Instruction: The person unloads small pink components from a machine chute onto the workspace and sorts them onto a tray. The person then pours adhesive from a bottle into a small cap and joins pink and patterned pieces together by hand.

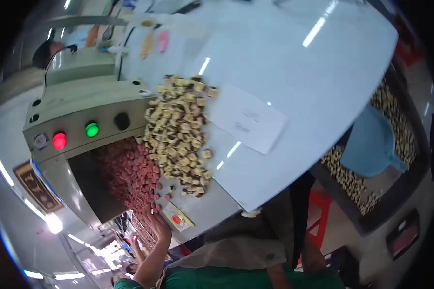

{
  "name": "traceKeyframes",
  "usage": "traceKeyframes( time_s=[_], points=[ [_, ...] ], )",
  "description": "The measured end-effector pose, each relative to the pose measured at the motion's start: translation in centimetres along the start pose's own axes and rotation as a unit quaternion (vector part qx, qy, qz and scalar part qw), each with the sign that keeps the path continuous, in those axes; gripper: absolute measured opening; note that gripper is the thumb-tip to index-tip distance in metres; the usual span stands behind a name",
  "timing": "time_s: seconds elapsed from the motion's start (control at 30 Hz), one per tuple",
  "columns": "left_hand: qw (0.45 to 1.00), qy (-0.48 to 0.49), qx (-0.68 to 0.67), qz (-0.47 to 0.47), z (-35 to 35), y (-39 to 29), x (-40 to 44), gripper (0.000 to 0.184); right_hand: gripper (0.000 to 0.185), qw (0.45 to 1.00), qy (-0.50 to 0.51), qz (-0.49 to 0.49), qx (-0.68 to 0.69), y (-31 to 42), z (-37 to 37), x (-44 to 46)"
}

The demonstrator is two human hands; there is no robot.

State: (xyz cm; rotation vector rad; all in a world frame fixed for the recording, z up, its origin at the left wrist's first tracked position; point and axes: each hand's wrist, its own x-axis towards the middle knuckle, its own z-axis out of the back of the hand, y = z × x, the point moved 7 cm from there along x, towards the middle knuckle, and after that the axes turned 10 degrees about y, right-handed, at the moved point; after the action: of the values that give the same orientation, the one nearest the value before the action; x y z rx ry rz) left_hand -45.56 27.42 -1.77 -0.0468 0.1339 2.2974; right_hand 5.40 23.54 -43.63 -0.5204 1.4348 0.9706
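Observation:
My left hand reaches to the near edge of a heap of small pink-red pieces. Its fingers are stretched out and touch the pieces at the metal machine's opening. Close by on the metal ledge lies a small yellow-and-white packet with a red mark. Beside the pink heap is a pile of pale yellow cubes with dark sides. Of my right arm, only a bit of bare skin shows low beside the apron; the hand itself cannot be seen.
The machine carries a red button, a green button and a black knob. White paper lies on the pale table. At right, a blue scoop sits in a dark tray of small pieces. A person is behind the machine.

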Motion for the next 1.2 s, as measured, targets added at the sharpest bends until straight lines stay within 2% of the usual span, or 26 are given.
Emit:
traceKeyframes(
  time_s=[0.13,0.3,0.57,0.77,0.9,1.0,1.03,1.07,1.1,1.13,1.17,1.2],
  points=[
    [1.0,0.001,0.004,-0.002,0.3,-1.2,-0.3,0.041,0.037,0.998,0.004,0.056,0.006,7.2,4.2,2.7],
    [0.998,-0.01,-0.064,0.02,0.0,-0.9,-0.8,0.041,0.035,0.995,-0.007,0.099,-0.012,13.9,7.5,4.4],
    [0.987,-0.046,-0.151,0.024,-0.3,-0.4,-0.8,0.041,0.032,0.989,-0.041,0.131,-0.053,18.2,11.8,6.3],
    [0.965,-0.14,-0.224,0.004,0.1,-0.5,-1.6,0.043,0.03,0.98,-0.038,0.16,-0.108,18.3,14.7,5.4],
    [0.966,-0.155,-0.204,-0.019,0.5,-0.3,-1.6,0.047,0.029,0.961,0.01,0.202,-0.188,20.5,17.3,-1.3],
    [0.969,-0.165,-0.18,-0.039,0.1,-0.2,-1.4,0.051,0.031,0.924,0.058,0.241,-0.29,25.6,17.9,-14.2],
    [0.966,-0.172,-0.187,-0.043,0.0,-0.2,-1.3,0.052,0.024,0.914,0.127,0.325,-0.206,27.5,18.1,-19.3],
    [0.964,-0.177,-0.193,-0.047,-0.1,-0.1,-1.3,0.053,0.018,0.903,0.137,0.368,-0.175,28.8,18.9,-22.2],
    [0.962,-0.181,-0.199,-0.052,-0.2,-0.1,-1.2,0.054,0.015,0.865,0.098,0.466,-0.157,31.7,19.9,-27.3],
    [0.958,-0.192,-0.205,-0.052,-0.3,-0.1,-1.1,0.058,0.015,0.85,-0.031,0.514,-0.115,33.8,22.0,-30.1],
    [0.956,-0.204,-0.2,-0.06,-0.3,-0.1,-1.2,0.058,0.024,0.796,-0.226,0.529,-0.185,36.0,25.1,-31.4],
    [0.954,-0.217,-0.195,-0.068,-0.3,-0.1,-1.2,0.059,0.028,0.773,-0.316,0.515,-0.196,38.3,26.7,-33.5]
  ],
)
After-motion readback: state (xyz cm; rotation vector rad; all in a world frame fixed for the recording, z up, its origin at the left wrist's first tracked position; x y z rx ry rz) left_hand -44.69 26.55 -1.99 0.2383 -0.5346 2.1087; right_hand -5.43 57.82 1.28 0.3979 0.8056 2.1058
